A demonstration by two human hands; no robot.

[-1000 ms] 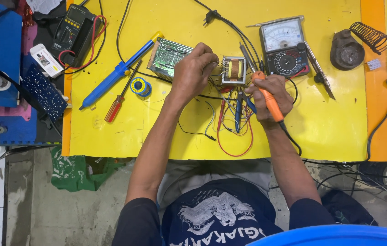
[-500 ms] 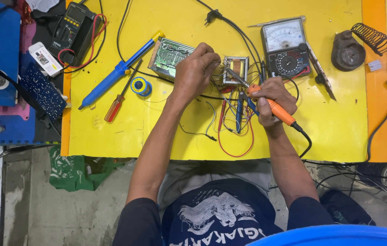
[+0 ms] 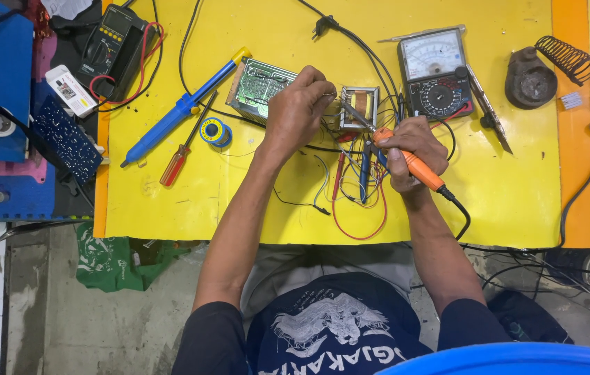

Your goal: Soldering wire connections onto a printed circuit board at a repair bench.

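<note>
Now the right hand (image 3: pixel 411 149) grips the iron (image 3: pixel 416 167), tip at the transformer (image 3: pixel 359 107). Left hand (image 3: pixel 298 111) fingers pinch a wire; best held steady.

a yellow mat (image 3: pixel 253 187) (orange strip at one edge) carries a circuit board (image 3: pixel 259 85), small transformer (image 3: pixel 359 107), analog meter (image 3: pixel 438 73), solder spool (image 3: pixel 214 131), red screwdriver (image 3: pixel 181 157).

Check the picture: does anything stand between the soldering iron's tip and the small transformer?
Nothing visible does. The right hand holds the orange soldering iron with its tip at the transformer; the left hand sits beside it, not across.
</note>
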